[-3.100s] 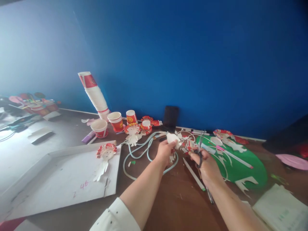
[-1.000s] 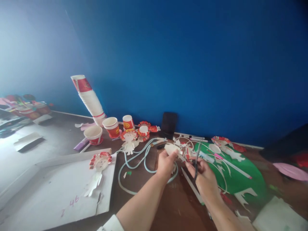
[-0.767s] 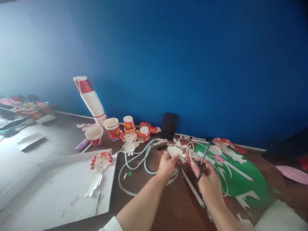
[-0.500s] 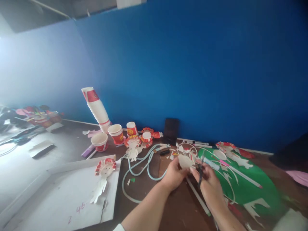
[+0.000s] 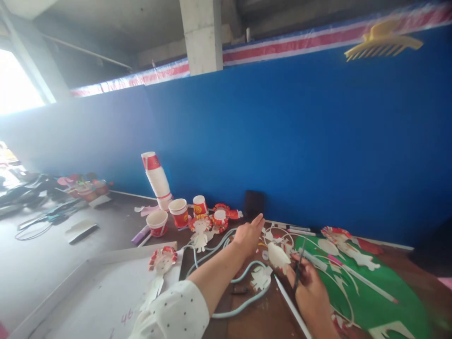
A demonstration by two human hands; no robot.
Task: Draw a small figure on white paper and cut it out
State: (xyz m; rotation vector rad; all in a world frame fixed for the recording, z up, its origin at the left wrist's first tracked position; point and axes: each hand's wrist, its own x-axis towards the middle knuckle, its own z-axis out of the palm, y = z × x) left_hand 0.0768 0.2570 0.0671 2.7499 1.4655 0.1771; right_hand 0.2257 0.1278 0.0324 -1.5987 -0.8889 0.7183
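My right hand point(image 5: 310, 287) is closed around dark-handled scissors point(image 5: 300, 266), blades pointing up. By its thumb is a pale rounded paper piece point(image 5: 278, 255); its edge meets the thumb and fingers. My left hand point(image 5: 249, 235) reaches forward over the light blue cord point(image 5: 243, 313), fingers stretched out and holding nothing I can see. Just beyond its fingertips a dark rectangular object point(image 5: 254, 202) leans against the blue wall. A white paper cutout point(image 5: 261, 278) lies between my hands, beside a white pen point(image 5: 292, 306).
Paper cups point(image 5: 178, 212) and a tall leaning cup stack point(image 5: 158, 181) stand left of centre. Red-fringed paper figures point(image 5: 200, 231) lie near them. At left is a white box lid point(image 5: 106, 292). A green sheet point(image 5: 384, 292) at right carries markers and scraps. A yellow claw clip point(image 5: 383, 41) shows high up.
My left hand has let go of the pale paper piece and reached forward. The view has tilted upward. The cord has shifted, and a white cutout now shows beside it.
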